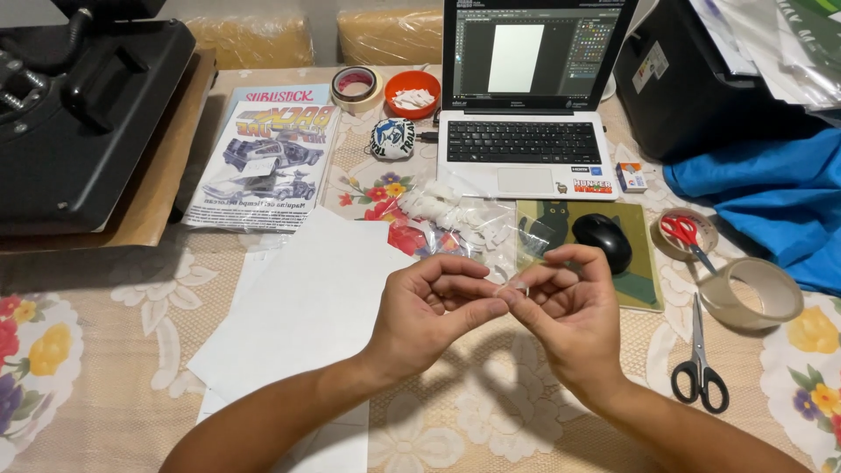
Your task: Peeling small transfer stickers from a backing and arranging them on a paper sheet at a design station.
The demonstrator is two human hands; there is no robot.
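While left hand [429,302] and right hand [565,302] pinch one small clear scrap [517,285] together: likely risk, the scrap slipping among white sheets [307,298].

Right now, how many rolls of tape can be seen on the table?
2. One tan roll lies at the back beside the orange bowl; one clear roll lies on the right near the black scissors. Others may be hidden.

2 hands [434,307], 2 scissors [698,368], 2 tape rolls [753,293], 1 laptop [526,96], 1 mouse [603,238]
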